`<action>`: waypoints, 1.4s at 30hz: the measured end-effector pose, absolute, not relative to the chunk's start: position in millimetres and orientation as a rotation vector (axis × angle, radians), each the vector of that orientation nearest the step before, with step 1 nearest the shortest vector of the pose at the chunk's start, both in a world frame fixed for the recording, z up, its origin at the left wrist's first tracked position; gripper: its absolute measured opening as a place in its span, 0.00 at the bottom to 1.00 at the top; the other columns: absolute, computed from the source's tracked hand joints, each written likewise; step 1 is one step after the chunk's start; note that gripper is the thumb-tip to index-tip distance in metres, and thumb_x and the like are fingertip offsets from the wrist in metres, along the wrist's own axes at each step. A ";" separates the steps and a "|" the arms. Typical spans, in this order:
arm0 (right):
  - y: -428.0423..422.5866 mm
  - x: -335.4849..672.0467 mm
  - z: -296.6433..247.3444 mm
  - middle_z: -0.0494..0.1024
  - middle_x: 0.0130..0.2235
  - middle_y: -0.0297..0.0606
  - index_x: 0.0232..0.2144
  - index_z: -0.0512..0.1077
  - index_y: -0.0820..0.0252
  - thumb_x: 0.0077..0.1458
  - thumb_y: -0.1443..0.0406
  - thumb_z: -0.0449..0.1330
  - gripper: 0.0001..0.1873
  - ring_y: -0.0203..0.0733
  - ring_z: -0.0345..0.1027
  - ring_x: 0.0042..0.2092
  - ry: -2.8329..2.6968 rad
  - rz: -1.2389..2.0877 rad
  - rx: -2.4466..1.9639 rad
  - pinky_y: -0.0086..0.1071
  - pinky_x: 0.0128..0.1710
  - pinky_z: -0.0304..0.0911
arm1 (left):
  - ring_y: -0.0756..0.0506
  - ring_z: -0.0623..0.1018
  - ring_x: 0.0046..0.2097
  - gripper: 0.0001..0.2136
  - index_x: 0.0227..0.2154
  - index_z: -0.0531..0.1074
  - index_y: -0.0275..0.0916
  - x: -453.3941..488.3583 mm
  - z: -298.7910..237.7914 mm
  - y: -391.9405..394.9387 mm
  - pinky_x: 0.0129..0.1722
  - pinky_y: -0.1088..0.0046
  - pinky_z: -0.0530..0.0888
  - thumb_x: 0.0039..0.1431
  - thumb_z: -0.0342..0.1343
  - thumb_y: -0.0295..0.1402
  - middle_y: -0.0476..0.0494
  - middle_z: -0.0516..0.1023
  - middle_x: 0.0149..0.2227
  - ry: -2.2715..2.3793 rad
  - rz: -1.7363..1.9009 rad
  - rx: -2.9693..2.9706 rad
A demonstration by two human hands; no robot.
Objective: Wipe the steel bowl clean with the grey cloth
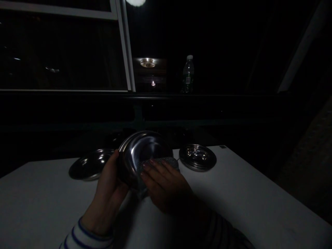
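My left hand (111,183) grips a shiny steel bowl (147,147) by its left side, thumb at the rim and the other fingers behind it. The bowl is held tilted above the table, its face toward me. Against its lower right part my right hand (164,183) presses a dark patterned cloth (169,162), fingers lying flat over it. Left of the held bowl, a wide metal dish (89,164) rests on the table, partly hidden by my left hand. On the right sits a stack of small steel bowls (197,157).
The white table (233,200) has its far edge just behind the bowls. Beyond it, a clear plastic bottle (188,74) with a white cap stands on a dark ledge (160,98). A white window frame (125,45) rises at the left. The room is very dark.
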State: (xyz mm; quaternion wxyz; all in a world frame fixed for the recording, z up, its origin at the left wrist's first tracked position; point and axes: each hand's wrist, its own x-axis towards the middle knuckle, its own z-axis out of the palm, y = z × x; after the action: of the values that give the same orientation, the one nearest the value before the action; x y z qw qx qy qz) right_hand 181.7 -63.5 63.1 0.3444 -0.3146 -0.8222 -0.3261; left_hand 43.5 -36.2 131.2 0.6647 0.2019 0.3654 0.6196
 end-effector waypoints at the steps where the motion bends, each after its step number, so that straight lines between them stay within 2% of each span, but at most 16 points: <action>1: -62.7 180.5 62.1 0.64 0.56 0.42 0.52 0.62 0.66 0.57 0.66 0.49 0.20 0.47 0.49 0.60 -2.130 -0.844 -0.818 0.43 0.58 0.52 | 0.52 0.74 0.20 0.11 0.26 0.71 0.36 44.1 130.9 -35.9 0.22 0.79 0.71 0.59 0.45 0.28 0.50 0.75 0.20 0.830 1.400 0.450; 8: -56.4 187.4 57.3 0.65 0.56 0.42 0.51 0.63 0.65 0.57 0.66 0.50 0.20 0.45 0.46 0.61 -2.123 -0.880 -0.769 0.41 0.58 0.52 | 0.51 0.74 0.21 0.09 0.26 0.71 0.36 43.5 132.1 -36.7 0.24 0.79 0.72 0.57 0.47 0.26 0.50 0.75 0.20 0.792 1.375 0.476; 12: -49.6 206.4 60.7 0.67 0.53 0.46 0.50 0.64 0.67 0.58 0.67 0.47 0.18 0.45 0.45 0.62 -2.059 -0.837 -0.809 0.44 0.58 0.53 | 0.50 0.76 0.22 0.10 0.28 0.73 0.36 36.8 135.2 -33.7 0.23 0.77 0.72 0.58 0.47 0.28 0.49 0.77 0.22 0.769 1.402 0.529; 17: -44.6 222.1 69.4 0.59 0.58 0.54 0.54 0.57 0.77 0.59 0.69 0.42 0.23 0.44 0.41 0.63 -1.970 -0.602 -0.987 0.46 0.57 0.53 | 0.50 0.75 0.20 0.09 0.26 0.73 0.36 45.6 131.0 -37.2 0.20 0.76 0.72 0.57 0.49 0.31 0.49 0.76 0.20 0.862 1.307 0.564; 21: -44.6 225.5 75.8 0.56 0.59 0.52 0.57 0.53 0.75 0.60 0.68 0.41 0.24 0.42 0.43 0.62 -1.931 -0.468 -1.133 0.44 0.58 0.53 | 0.49 0.76 0.24 0.09 0.29 0.74 0.35 60.7 122.1 -44.1 0.24 0.75 0.73 0.57 0.50 0.32 0.46 0.78 0.23 0.930 1.248 0.608; 25: -50.0 213.0 73.8 0.59 0.58 0.53 0.55 0.57 0.75 0.59 0.68 0.41 0.24 0.47 0.44 0.62 -2.007 -0.581 -1.141 0.47 0.58 0.52 | 0.48 0.77 0.27 0.09 0.31 0.74 0.35 66.4 114.7 -44.9 0.26 0.75 0.73 0.56 0.51 0.33 0.45 0.79 0.26 0.954 1.209 0.621; 30: -61.1 184.7 59.3 0.57 0.60 0.45 0.56 0.58 0.68 0.59 0.64 0.45 0.24 0.47 0.40 0.63 -2.204 -0.741 -0.926 0.44 0.58 0.51 | 0.51 0.74 0.21 0.09 0.24 0.72 0.35 52.6 121.9 -37.4 0.20 0.79 0.71 0.56 0.50 0.30 0.49 0.75 0.19 0.902 1.311 0.538; 33: -61.5 181.8 53.9 0.58 0.60 0.44 0.55 0.58 0.68 0.58 0.63 0.45 0.24 0.47 0.40 0.63 -2.243 -0.763 -0.849 0.43 0.59 0.49 | 0.52 0.74 0.20 0.11 0.23 0.72 0.35 43.1 130.5 -34.4 0.19 0.79 0.70 0.57 0.49 0.31 0.49 0.75 0.19 0.873 1.369 0.538; 37: -51.7 199.7 57.7 0.59 0.59 0.49 0.55 0.58 0.71 0.59 0.64 0.43 0.24 0.47 0.40 0.63 -2.148 -0.694 -0.981 0.45 0.58 0.49 | 0.50 0.75 0.21 0.11 0.26 0.72 0.35 43.7 132.3 -35.2 0.20 0.77 0.71 0.58 0.48 0.32 0.48 0.76 0.21 0.892 1.372 0.572; 42: -47.9 208.6 66.5 0.55 0.60 0.54 0.56 0.54 0.78 0.60 0.66 0.40 0.26 0.47 0.40 0.63 -2.006 -0.582 -1.169 0.46 0.59 0.47 | 0.49 0.75 0.22 0.09 0.28 0.73 0.35 59.7 118.2 -37.7 0.22 0.75 0.72 0.56 0.50 0.33 0.47 0.77 0.23 0.952 1.267 0.591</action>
State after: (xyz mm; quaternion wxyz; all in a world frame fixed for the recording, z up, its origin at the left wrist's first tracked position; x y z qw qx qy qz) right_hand 208.6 -47.9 66.5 0.3653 -0.4547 -0.7801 -0.2263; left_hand 59.7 -37.7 118.2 0.6632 0.2614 0.4215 0.5605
